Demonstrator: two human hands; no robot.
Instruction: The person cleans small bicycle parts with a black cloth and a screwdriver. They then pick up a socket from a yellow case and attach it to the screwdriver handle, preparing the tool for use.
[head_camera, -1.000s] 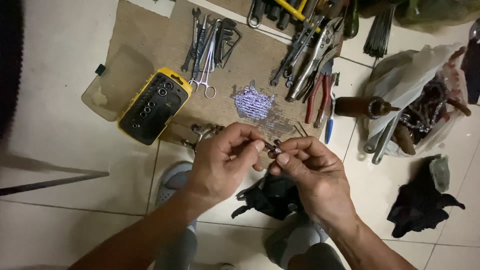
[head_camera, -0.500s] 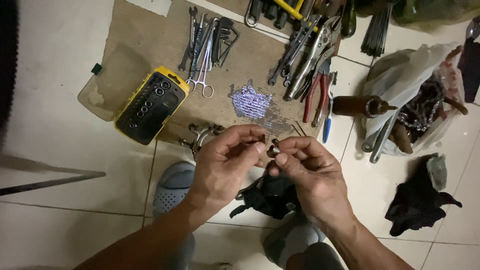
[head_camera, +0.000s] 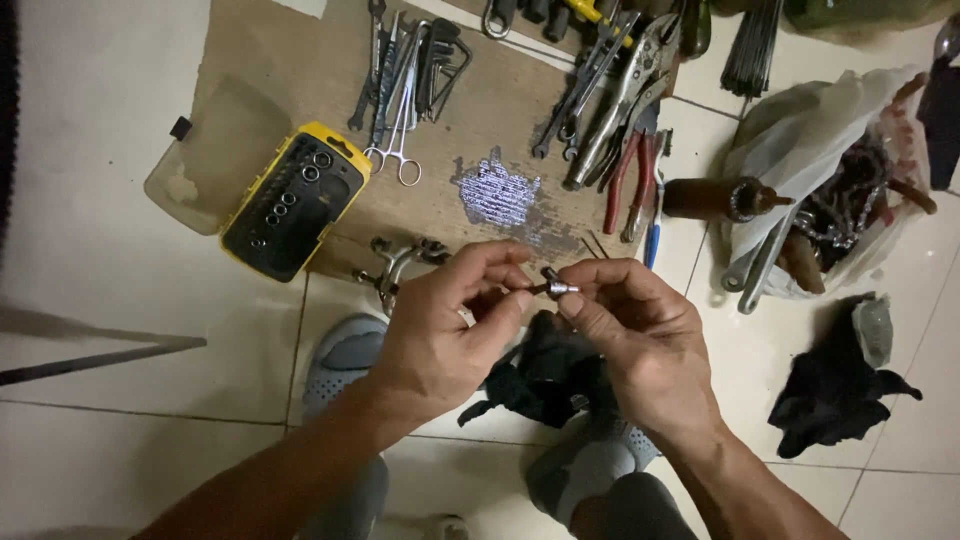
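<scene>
left hand (head_camera: 440, 330) pinching small metal bit (head_camera: 553, 287) | right hand (head_camera: 640, 340) pinching it, fingers curled

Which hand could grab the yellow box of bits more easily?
Probably the left hand. It is on the same side as the yellow box. The right hand sits farther away, and its fingers pinch the small metal bit.

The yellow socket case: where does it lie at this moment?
In the head view, the yellow socket case lies open at the left edge of the cardboard, left of the scissors-like clamp and up-left of the left hand.
</scene>
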